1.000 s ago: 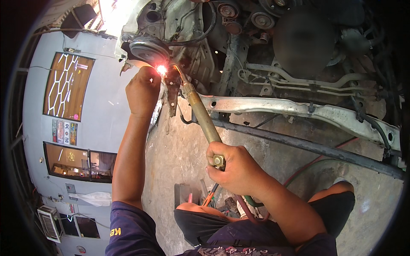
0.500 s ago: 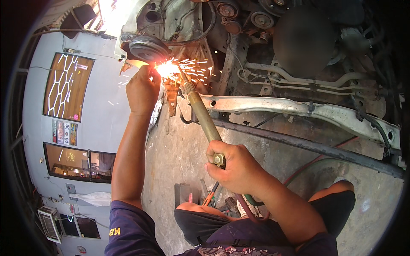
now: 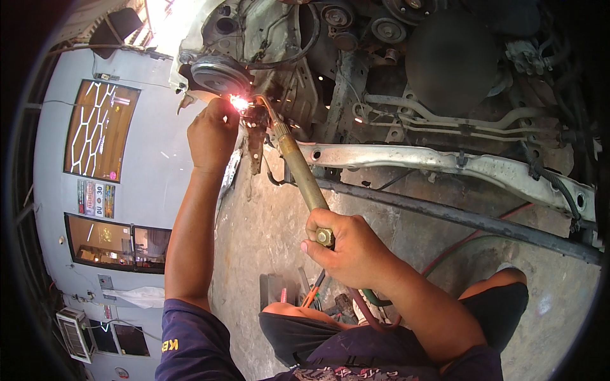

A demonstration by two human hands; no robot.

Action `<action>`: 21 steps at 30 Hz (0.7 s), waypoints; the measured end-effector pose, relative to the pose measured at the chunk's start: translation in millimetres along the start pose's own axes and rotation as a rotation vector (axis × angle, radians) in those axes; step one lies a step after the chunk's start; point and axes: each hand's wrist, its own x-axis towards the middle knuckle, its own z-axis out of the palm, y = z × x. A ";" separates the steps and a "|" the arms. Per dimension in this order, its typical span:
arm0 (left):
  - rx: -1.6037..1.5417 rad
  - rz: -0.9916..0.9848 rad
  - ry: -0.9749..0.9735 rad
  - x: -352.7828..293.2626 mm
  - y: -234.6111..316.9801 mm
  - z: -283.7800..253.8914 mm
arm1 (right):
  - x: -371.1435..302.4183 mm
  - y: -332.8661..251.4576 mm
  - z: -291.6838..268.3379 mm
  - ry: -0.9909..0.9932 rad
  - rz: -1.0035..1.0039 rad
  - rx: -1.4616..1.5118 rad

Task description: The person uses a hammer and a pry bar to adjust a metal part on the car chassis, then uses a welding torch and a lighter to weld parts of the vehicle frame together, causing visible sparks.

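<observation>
My right hand is wrapped round the valve end of a brass gas welding torch. From there the torch slants up and left to a bent, thin tip beside a small, bright pink-white glow. My left hand is closed at the left of that glow, fingertips almost at it. What its fingers pinch, if anything, is hidden by the hand and the glare. Under the glow hangs a rusty metal bracket of the car body. A round, dark ribbed disc-shaped part sits just above my left fingers.
A pale metal crossmember spans the car's front, with a dark bar below it. Pulleys and pipes fill the engine bay. A dark red hose and a green hose run from the torch by my legs. Tools lie on the concrete floor.
The glow has shrunk and the wide spray of sparks has thinned to a few specks, so the torch tip now shows. Both hands have stayed nearly where they were.
</observation>
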 end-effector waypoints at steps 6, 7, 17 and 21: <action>0.033 0.010 -0.006 1.2 -1.3 1.2 | 0.3 -0.7 -0.8 -0.027 0.025 0.014; 0.035 0.015 -0.006 1.2 -1.5 1.7 | 0.4 -0.4 -0.6 -0.025 0.021 0.010; 0.021 0.055 -0.011 1.3 1.5 0.4 | 0.2 -0.9 -1.8 -0.029 0.038 -0.005; 0.036 0.058 -0.017 1.2 2.4 -1.5 | 0.4 -1.1 -1.8 -0.026 0.026 -0.005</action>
